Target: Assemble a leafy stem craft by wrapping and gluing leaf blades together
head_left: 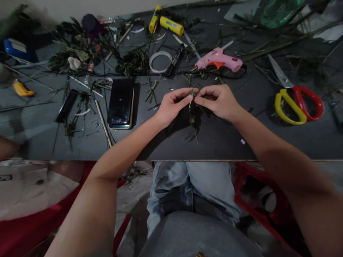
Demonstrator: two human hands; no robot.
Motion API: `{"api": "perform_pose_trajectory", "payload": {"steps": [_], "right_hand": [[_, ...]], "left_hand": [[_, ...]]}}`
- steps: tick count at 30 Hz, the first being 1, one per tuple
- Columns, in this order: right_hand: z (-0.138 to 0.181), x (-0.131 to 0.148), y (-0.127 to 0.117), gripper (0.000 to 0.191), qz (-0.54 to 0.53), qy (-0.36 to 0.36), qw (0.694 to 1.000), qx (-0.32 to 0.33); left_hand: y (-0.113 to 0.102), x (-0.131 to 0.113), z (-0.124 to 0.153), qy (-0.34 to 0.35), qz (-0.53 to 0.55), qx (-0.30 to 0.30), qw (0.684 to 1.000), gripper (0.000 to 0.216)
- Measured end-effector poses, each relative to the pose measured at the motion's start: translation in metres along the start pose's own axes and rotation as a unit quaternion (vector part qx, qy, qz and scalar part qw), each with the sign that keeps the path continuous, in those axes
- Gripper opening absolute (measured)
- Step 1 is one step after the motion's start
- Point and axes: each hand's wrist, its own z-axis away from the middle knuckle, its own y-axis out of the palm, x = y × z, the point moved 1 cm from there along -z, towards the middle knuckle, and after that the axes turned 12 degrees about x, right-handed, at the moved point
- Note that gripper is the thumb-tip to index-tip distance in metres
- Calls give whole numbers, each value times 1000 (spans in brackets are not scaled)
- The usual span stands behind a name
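Near the middle of the grey table, my left hand (171,106) and my right hand (220,102) meet, fingertips almost touching. Both pinch the upper end of a dark green leafy sprig (192,116), thumbs and forefingers closed on it. Its crumpled leaves hang down toward me, ending in a thin pale tip. My fingers partly hide its top. Just beyond my hands lies a pink glue gun (218,60) with an orange trigger and a small red light. Behind my left hand are a white tape ring (160,62) and a black pen-like tool (175,60).
Scissors (297,101) with red and yellow handles lie at right. Left of my hands are a black phone (121,103) and a thin wooden stick (103,123). Yellow glue sticks (171,25) lie at the back among leaf scraps. Another person's arm (8,148) shows at far left.
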Motion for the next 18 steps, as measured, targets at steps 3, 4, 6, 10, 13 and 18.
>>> {"api": "perform_pose_trajectory", "payload": {"steps": [3,4,6,10,13,18], "right_hand": [[1,2,-1,47,1,2,1000,0],[1,3,-1,47,0,2,1000,1],[1,5,-1,46,-2,4,1000,3],[1,2,-1,44,-7,4,1000,8],[1,-1,0,40,-13,2,1000,15],[2,2,-3,40,-15,10,999,33]], "left_hand": [[1,-3,1,-9,18,-6,1000,32],[1,-3,1,-14,23,-13,1000,30],[2,-1,1,-23,26,-29,999,26],[4,3,3,-42,22,-46,998,18],[5,2,5,-46,28,-52,997,18],[9,-6,8,-56,91,-82,991,25]]}}
